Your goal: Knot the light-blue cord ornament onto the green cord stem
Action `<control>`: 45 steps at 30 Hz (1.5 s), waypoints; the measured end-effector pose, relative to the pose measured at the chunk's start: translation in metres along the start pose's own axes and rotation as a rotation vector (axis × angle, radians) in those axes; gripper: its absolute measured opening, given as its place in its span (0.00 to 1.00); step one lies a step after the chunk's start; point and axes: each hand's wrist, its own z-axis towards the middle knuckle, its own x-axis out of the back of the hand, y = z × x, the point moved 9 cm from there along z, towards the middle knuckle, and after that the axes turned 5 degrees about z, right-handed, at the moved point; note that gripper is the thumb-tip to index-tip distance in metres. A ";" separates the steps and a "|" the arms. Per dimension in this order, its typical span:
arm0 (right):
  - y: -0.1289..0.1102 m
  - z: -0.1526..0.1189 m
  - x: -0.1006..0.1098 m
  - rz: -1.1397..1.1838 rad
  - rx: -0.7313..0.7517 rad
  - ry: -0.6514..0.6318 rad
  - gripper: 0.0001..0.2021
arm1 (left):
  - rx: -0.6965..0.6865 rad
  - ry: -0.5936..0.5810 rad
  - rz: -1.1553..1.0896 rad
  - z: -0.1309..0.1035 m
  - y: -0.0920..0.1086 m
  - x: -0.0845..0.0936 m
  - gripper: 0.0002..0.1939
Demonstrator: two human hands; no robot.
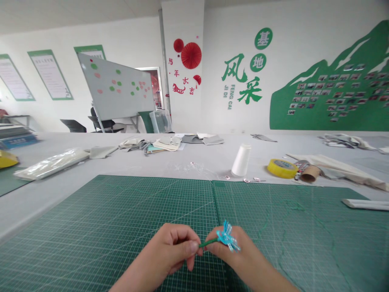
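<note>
My left hand (178, 247) pinches the end of a thin green stem between thumb and fingertips. The stem (208, 243) slants up to the right into a small artificial flower (227, 236) with shiny blue, fringed petals. My right hand (232, 247) is closed just behind the flower, its thumb close against the stem. Whatever its fingertips grip is hidden. Both hands are above a green cutting mat (136, 211) with a white grid. Loose green thread (332, 239) trails in curves over the mat's right side.
Beyond the mat stand a white thread cone (241, 160), a yellow tape roll (282, 168) and a cardboard tube (310, 173). Folded cloth (349, 168) lies at the right, a plastic-wrapped bundle (53, 163) at the left. Fabric scraps (167, 142) line the table's far side.
</note>
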 end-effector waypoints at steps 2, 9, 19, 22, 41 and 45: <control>0.000 0.001 0.001 0.030 0.015 -0.030 0.13 | -0.001 -0.034 0.017 -0.001 -0.001 -0.003 0.13; 0.011 0.004 -0.004 0.138 -0.024 -0.142 0.11 | 0.101 -0.154 0.132 -0.008 -0.004 -0.020 0.08; 0.000 -0.003 -0.011 0.021 -0.065 -0.197 0.08 | 0.194 -0.087 0.473 -0.008 -0.010 -0.023 0.09; -0.013 -0.003 -0.008 -0.144 -0.022 -0.120 0.08 | 0.183 -0.057 0.444 -0.003 -0.015 -0.019 0.09; -0.047 -0.025 -0.014 -0.761 0.500 0.163 0.16 | 0.074 0.214 0.125 0.008 -0.010 0.016 0.11; -0.032 -0.021 -0.008 -0.590 0.336 0.114 0.16 | 0.091 0.124 -0.042 0.009 -0.009 0.005 0.15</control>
